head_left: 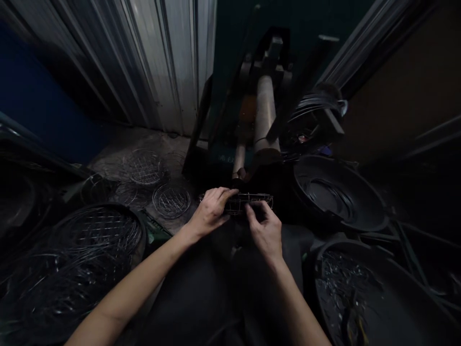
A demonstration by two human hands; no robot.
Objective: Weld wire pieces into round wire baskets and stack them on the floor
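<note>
Both my hands hold a round wire mesh basket (256, 198), seen nearly edge-on, in front of a dark machine with a pale roller (264, 113). My left hand (211, 211) grips the basket's left rim with fingers curled over the wires. My right hand (264, 230) pinches the rim from below near the middle, thumb and forefinger closed on a wire.
Round wire mesh grids (171, 200) lie on the floor at left, with a bigger pile (97, 235) nearer me. A black basin (334, 197) with wire rings sits at right; another basin (360, 298) holds wire scraps. Corrugated metal wall (162, 62) behind.
</note>
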